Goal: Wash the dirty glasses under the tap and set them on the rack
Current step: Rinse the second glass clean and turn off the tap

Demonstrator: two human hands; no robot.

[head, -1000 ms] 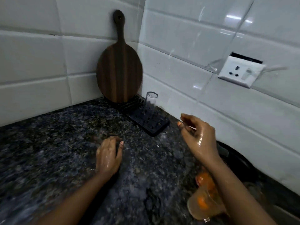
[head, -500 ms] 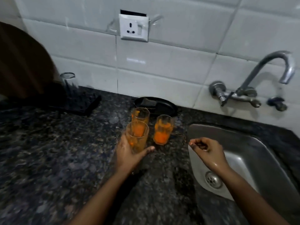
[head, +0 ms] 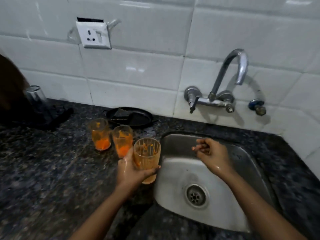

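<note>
My left hand (head: 131, 172) grips a ribbed glass (head: 147, 155) stained with orange residue, lifted at the left rim of the steel sink (head: 174, 193). Two more dirty glasses stand on the dark granite counter: one (head: 100, 134) at the left, another (head: 122, 139) just behind my left hand. My right hand (head: 210, 155) hovers wet over the sink basin with its fingers loosely curled and nothing in it. The chrome tap (head: 230, 73) juts from the tiled wall above the sink; no water runs. A clean glass (head: 37, 97) stands upside down on the black rack (head: 57, 116) at far left.
A black oval dish (head: 131, 116) lies by the wall behind the glasses. A white wall socket (head: 93, 36) sits above it. A wooden board (head: 10, 84) leans at the left edge. The sink drain (head: 195, 196) is uncovered.
The view swung right from the rack to the sink. My left hand took hold of a dirty glass and carried it right, up to the sink's rim. My right hand moved over the basin.
</note>
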